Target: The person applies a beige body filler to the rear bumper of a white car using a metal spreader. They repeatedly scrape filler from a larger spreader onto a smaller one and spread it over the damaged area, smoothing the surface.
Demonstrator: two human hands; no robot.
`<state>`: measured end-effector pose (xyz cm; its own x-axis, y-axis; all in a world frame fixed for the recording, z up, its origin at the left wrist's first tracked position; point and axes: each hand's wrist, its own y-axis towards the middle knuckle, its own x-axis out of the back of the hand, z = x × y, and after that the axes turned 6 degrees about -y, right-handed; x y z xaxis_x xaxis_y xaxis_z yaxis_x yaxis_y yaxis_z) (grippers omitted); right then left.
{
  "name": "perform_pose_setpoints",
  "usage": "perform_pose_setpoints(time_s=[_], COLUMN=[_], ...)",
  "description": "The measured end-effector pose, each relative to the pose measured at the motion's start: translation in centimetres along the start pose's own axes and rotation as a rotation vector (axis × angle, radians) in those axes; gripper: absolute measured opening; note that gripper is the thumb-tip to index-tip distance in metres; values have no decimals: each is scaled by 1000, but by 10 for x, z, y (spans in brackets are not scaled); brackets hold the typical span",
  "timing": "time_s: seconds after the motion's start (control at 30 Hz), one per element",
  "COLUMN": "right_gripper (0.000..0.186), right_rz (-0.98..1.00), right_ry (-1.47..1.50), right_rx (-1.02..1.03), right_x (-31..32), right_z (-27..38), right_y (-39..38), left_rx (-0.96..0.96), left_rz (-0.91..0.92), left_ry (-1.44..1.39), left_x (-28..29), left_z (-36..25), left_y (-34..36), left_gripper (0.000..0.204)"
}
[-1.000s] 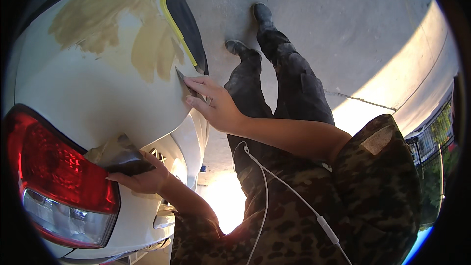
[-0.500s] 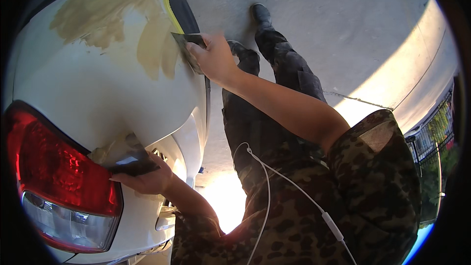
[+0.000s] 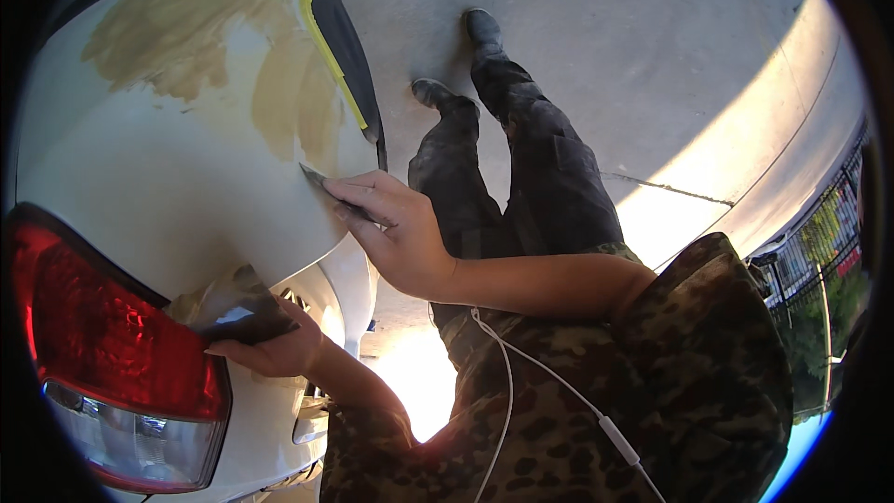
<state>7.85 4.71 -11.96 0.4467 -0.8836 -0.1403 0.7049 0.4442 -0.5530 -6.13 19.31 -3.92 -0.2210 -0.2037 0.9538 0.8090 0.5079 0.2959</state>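
Note:
My right hand (image 3: 405, 233) pinches a thin dark putty spreader (image 3: 324, 184), now seen nearly edge-on. The spreader's tip is at the white car panel (image 3: 140, 158), just below a tan smear of filler (image 3: 293, 107); whether it touches cannot be made out. Below and to the left, my left hand (image 3: 279, 343) grips a dark, shiny metal sheet (image 3: 244, 307) from underneath. Brownish filler (image 3: 191, 305) sits on the far left end of that sheet, close to the tail light (image 3: 102, 317).
A broader tan filler patch (image 3: 177, 33) covers the panel's upper part. Yellow masking tape (image 3: 321, 37) lines the edge beside black trim (image 3: 343, 47). My legs (image 3: 535, 149) stand on concrete floor (image 3: 670, 56) to the right. A white cable (image 3: 549, 377) hangs across my camouflage top.
My right hand has come down toward me from beside the taped edge, and the spreader has turned edge-on. The filler smear reaches the trim side less thickly. My left hand stays nearly still.

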Motion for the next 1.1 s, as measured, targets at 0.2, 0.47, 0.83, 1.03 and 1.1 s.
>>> perform_pose_setpoints(time_s=[0.2,0.47,0.83,1.03,1.1], right_gripper=[22,20,23,24,25], right_rz=[-84,-23,-33,-107,-188], right_ry=[67,117,-34,-23,-17], right_rx=[-399,-409,134,86,80], right_x=[31,9,1,18,18], right_z=[-45,-60,-2,-1,-5], right_y=[59,128,25,50,82], left_rx=[48,39,31,68,42], left_rz=[38,30,13,43,49], left_ry=[11,-31,-66,13,39], left_x=[3,2,-1,2,5], left_z=[1,2,-2,-3,-1], left_y=[-2,-3,1,0,-1], left_gripper=[99,100,99,100,99])
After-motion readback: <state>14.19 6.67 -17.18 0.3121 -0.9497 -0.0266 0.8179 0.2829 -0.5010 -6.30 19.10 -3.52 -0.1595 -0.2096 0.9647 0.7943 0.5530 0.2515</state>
